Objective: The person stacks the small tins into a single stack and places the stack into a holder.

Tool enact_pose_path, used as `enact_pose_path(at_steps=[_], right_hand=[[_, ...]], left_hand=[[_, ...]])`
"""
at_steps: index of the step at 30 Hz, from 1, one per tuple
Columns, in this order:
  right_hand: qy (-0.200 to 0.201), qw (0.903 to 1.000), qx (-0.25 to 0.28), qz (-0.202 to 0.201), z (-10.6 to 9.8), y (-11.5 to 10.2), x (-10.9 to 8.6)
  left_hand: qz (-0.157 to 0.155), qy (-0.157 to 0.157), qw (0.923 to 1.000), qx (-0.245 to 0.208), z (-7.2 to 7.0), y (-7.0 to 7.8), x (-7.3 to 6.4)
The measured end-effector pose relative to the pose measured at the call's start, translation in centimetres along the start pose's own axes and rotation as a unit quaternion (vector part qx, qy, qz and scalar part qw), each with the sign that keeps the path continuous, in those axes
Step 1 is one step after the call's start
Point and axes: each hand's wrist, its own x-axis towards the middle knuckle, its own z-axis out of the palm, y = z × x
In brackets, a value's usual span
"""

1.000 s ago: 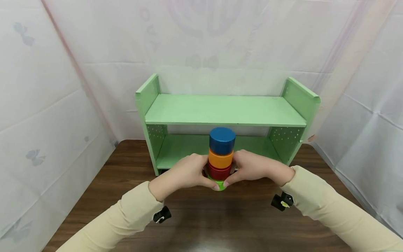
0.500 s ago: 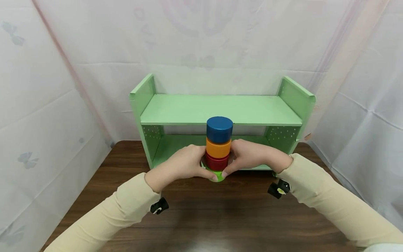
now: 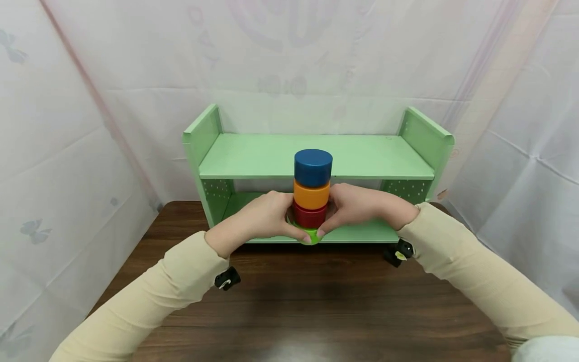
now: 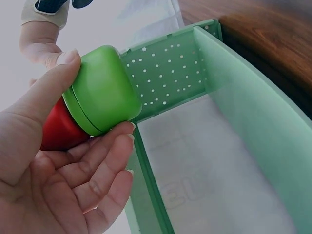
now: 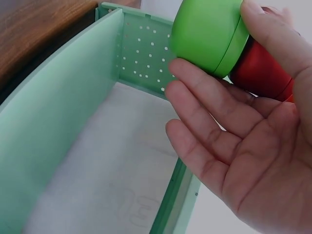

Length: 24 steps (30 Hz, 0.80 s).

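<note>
A stack of coloured cups stands upright in the head view: a blue cup (image 3: 313,168) on top, then an orange cup (image 3: 311,195), a red cup (image 3: 309,216) and a green cup (image 3: 312,236) at the bottom. My left hand (image 3: 267,216) grips the lower stack from the left, its thumb on the green cup. From the right, my right hand (image 3: 355,207) holds the same part, thumb also on green. Both wrist views show the green cup's rounded underside held off any surface, the lower fingers spread loosely below it. Fingers behind the stack are hidden in the head view.
Behind the stack is a light green two-tier shelf (image 3: 258,153) with raised sides and perforated lower side panels. It stands on a dark wooden table (image 3: 271,301). White patterned cloth (image 3: 149,50) hangs behind and at both sides. Black cameras are strapped on both wrists.
Both hands have lifted the stack higher and a little to the left in view. Its blue top now overlaps the upper shelf board. The grip looks the same.
</note>
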Motion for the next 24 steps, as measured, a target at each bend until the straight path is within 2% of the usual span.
enact_pose_path(at_steps=[7,13,24], right_hand=[[-0.004,1.0000,-0.004,0.001,-1.0,-0.2,0.1],[0.018,0.9992,-0.020,0.031,-1.9,-0.5,-0.1],[0.038,0.9979,-0.021,0.048,-3.2,-1.0,0.1]], left_hand=[[0.008,-0.003,0.9999,-0.006,-0.7,-0.1,0.5],[0.007,-0.002,0.9997,-0.024,-1.6,0.0,1.0],[-0.005,-0.011,0.9996,-0.025,-3.1,0.0,2.3]])
